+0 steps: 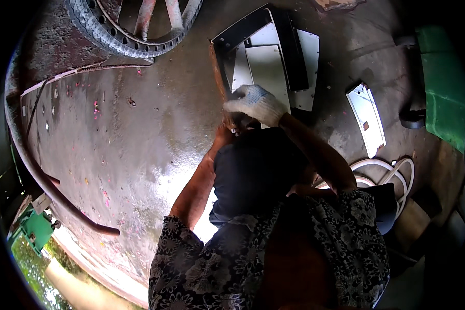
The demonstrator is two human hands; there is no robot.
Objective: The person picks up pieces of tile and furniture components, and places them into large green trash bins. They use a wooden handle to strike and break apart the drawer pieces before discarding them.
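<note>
Both my hands meet at a rusty metal frame: right hand, gloved, grips its edge, left hand mostly hidden, grip unclear, white panels just beyond.

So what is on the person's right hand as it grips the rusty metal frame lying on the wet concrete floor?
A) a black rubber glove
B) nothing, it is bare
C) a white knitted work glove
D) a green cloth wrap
C: the right hand wears a white knitted work glove and is closed around the edge of the rusty metal frame.
</note>
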